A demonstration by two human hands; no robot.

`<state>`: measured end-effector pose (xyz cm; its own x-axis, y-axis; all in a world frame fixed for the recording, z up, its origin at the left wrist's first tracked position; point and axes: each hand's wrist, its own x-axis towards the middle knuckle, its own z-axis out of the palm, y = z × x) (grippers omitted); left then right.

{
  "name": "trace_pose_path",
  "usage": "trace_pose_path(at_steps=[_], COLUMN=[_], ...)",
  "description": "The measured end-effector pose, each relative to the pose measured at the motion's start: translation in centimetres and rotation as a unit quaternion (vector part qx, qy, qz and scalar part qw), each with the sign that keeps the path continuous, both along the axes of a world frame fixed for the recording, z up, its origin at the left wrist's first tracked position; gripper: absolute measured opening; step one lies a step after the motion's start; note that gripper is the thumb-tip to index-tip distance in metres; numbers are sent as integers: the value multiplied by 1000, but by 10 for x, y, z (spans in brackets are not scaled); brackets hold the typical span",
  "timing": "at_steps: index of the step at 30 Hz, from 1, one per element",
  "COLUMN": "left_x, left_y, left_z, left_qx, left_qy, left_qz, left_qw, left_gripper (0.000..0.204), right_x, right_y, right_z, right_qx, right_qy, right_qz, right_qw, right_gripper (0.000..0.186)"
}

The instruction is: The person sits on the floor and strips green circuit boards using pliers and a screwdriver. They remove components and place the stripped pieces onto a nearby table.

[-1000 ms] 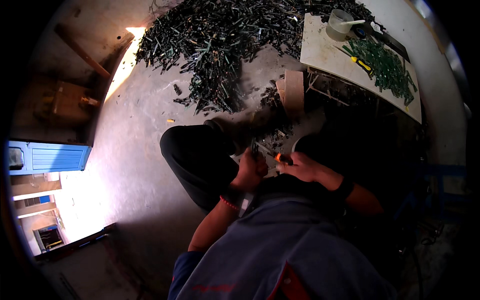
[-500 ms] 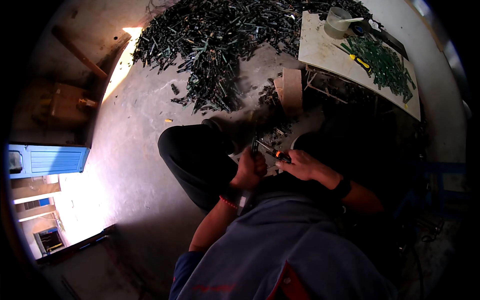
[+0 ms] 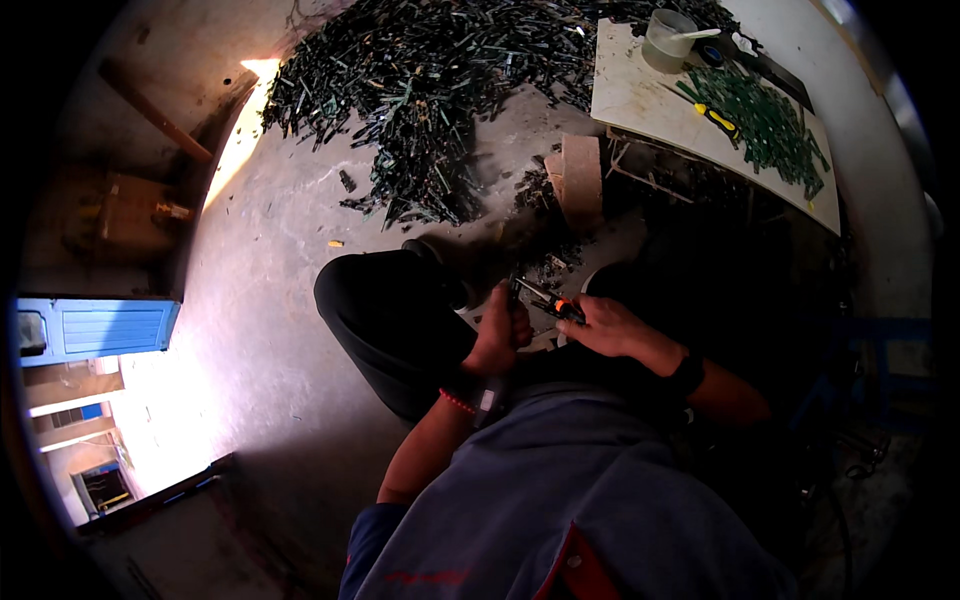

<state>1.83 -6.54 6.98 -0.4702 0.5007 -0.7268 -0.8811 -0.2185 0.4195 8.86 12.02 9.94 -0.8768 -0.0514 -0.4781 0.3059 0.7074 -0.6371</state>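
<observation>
My right hand (image 3: 612,328) is closed round the handles of long-nosed pliers (image 3: 562,306) with black and orange grips. Their metal jaws point up and left, toward the top of my left hand (image 3: 497,332). That hand is a fist with the thumb uppermost, closed on a narrow dark strip (image 3: 514,288), of which only a short end shows by the jaws. Whether the jaws touch the strip is too small and dark to tell. Both hands are between my knees, close to my body.
A big heap of dark strips (image 3: 420,90) covers the floor ahead. At right, a low board table (image 3: 630,90) bears green strips (image 3: 765,130), a yellow-black screwdriver (image 3: 716,121) and a plastic cup (image 3: 667,42). A brown cardboard piece (image 3: 581,180) stands beside scattered scraps.
The pliers have tilted slightly and their jaws have shifted a little at the left hand. My left thumb reaches slightly higher, and less of the dark strip shows.
</observation>
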Motion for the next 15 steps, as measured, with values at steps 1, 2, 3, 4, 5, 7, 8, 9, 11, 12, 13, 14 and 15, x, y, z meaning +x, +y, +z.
trace_pose_path(at_steps=[1,2,3,4,5,7,8,9,11,12,13,14,15], left_x=[0,0,1,1,1,2,2,3,2,2,2,2,2], left_y=[1,2,2,2,2,5,7,7,9,8,8,7,8], left_z=[3,5,5,4,4,5,6,6,7,6,5,4,5], left_qx=[-13,-27,-35,-43,-52,-76,-88,-93,-103,-103,-104,-104,-105], left_qy=[15,30,39,48,58,74,82,86,93,89,86,82,83], left_qz=[-2,-3,-8,-13,-18,-18,-17,-20,-26,-29,-32,-35,-37], left_qw=[1000,999,999,998,997,994,993,992,990,990,990,991,990], left_gripper=[52,53,52,52,52,52,52,52,53,52,52,52,52], right_x=[0,-2,-4,-6,-7,-9,-9,-9,-8,-8,-9,-10,-10], right_y=[2,4,5,5,6,8,9,10,11,11,12,13,14], right_z=[-3,-4,-2,2,9,13,10,8,6,6,8,12,14], right_qx=[-22,-44,-65,-84,-102,-136,-152,-169,-241,-276,-310,-343,-375], right_qy=[-6,-11,-17,-41,-64,-100,-113,-126,-179,-205,-227,-249,-270], right_qz=[5,11,18,12,6,-5,-10,-14,-77,-108,-121,-134,-148], right_qw=[1000,999,998,996,993,986,982,977,951,933,915,896,875], right_gripper=[46,45,44,43,42,40,38,37,33,32,30,29,27])
